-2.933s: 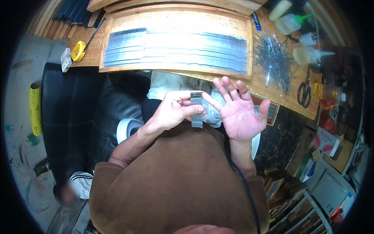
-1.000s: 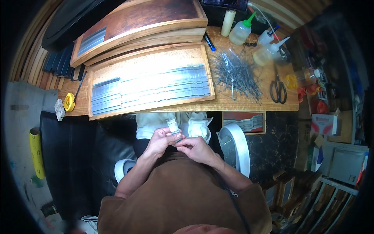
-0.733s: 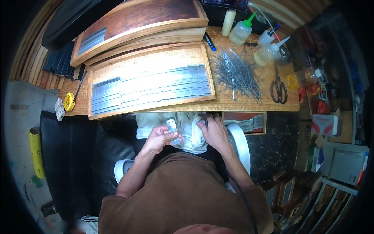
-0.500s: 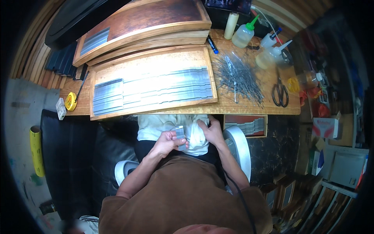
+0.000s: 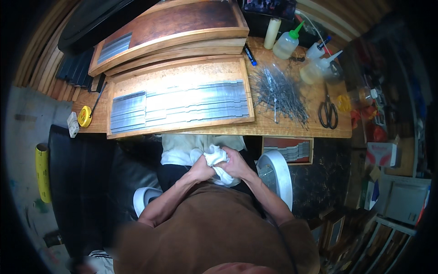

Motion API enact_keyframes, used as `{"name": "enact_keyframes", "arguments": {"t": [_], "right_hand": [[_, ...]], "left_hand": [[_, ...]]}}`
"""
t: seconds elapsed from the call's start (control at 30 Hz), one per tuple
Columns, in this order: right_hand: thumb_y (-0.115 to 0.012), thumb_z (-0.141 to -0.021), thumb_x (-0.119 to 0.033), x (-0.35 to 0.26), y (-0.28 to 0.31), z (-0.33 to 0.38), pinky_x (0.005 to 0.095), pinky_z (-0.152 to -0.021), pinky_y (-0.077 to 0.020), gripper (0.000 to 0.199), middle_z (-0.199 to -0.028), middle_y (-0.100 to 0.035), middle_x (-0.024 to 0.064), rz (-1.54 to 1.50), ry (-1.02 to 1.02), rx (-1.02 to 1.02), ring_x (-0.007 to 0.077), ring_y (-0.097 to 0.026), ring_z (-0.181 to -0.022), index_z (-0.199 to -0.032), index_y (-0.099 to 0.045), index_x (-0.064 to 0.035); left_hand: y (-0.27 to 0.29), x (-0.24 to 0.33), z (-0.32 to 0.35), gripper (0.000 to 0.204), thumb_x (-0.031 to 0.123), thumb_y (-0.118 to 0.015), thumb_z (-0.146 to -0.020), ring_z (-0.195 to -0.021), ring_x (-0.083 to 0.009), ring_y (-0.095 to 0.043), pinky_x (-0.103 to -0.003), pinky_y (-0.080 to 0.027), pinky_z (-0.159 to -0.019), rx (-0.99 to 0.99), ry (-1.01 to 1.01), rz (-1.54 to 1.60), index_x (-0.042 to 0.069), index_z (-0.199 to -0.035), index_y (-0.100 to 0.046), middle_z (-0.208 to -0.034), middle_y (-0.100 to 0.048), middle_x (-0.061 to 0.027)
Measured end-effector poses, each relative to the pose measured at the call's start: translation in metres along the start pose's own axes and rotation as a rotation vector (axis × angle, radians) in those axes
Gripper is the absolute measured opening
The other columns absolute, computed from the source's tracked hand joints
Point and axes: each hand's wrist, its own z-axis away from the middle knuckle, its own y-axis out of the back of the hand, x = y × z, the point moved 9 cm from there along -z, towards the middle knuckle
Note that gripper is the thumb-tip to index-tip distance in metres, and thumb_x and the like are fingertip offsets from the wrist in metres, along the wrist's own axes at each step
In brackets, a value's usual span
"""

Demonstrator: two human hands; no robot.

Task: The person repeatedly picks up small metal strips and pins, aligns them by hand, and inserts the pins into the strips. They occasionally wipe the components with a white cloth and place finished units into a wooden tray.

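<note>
**Both hands clamped on white cloth**

Head view: we find the white cloth (image 5: 216, 155) bunched between the hands, in front of the brown shirt (image 5: 214, 221) and below the table (image 5: 315, 130) edge; held this close, it probably lets both arms work together. We cannot tell whether its folds hide anything. Tray (image 5: 246, 86) of metal strips (image 5: 196, 102) lies along the near edge, presumably for easy reach. Left hand (image 5: 201, 170) and right hand (image 5: 235, 164) converge, forearms (image 5: 171, 197) angled inward, fingers curled tight on the cloth.
</note>
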Motion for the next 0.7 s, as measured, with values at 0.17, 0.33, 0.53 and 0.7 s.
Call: {"name": "enact_keyframes", "arguments": {"t": [0.17, 0.33, 0.53, 0.7], "right_hand": [[-0.08, -0.091, -0.015, 0.015, 0.001, -0.005, 0.0358, -0.088, -0.0566, 0.031, -0.105, -0.078, 0.0146, 0.021, -0.029, 0.067, 0.0193, -0.073, -0.097, -0.117, -0.072, 0.0006], [-0.072, -0.1, -0.016, -0.002, 0.0, -0.006, 0.033, -0.084, -0.0565, 0.022, -0.102, -0.079, 0.0093, 0.047, -0.029, 0.058, 0.0127, -0.069, -0.093, -0.113, -0.074, 0.002], [-0.064, -0.108, -0.025, 0.05, 0.039, -0.021, 0.0364, -0.092, -0.0551, 0.031, -0.11, -0.077, 0.0145, -0.127, -0.118, 0.412, 0.0196, -0.07, -0.101, -0.123, -0.07, 0.0024], [-0.066, -0.108, -0.035, 0.055, 0.021, -0.019, 0.0363, -0.103, -0.0513, 0.054, -0.126, -0.07, 0.0159, -0.621, -0.184, 0.093, 0.0217, -0.065, -0.115, -0.138, -0.059, 0.0089]], "left_hand": [[0.0, -0.035, -0.004, 0.036, -0.004, -0.079, -0.085, -0.095, -0.0155, -0.072, -0.033, -0.059, -0.081, -0.175, 0.247, 0.235, 0.0, -0.119, -0.07, -0.104, -0.076, -0.0068], [-0.005, -0.054, 0.006, 0.02, -0.005, -0.078, -0.089, -0.082, -0.0229, -0.079, -0.035, -0.065, -0.074, -0.358, 0.402, 0.427, -0.004, -0.109, -0.074, -0.093, -0.079, -0.0106], [-0.004, -0.043, 0.028, 0.017, 0.001, -0.08, -0.092, -0.082, -0.0212, -0.079, -0.034, -0.064, -0.071, -0.488, 0.465, 0.407, -0.002, -0.107, -0.075, -0.092, -0.079, -0.0101], [0.013, -0.015, 0.013, 0.014, -0.002, -0.079, -0.091, -0.075, -0.0128, -0.073, -0.026, -0.058, -0.071, -0.25, 0.328, 0.267, -0.002, -0.105, -0.075, -0.088, -0.078, -0.0073]]}}
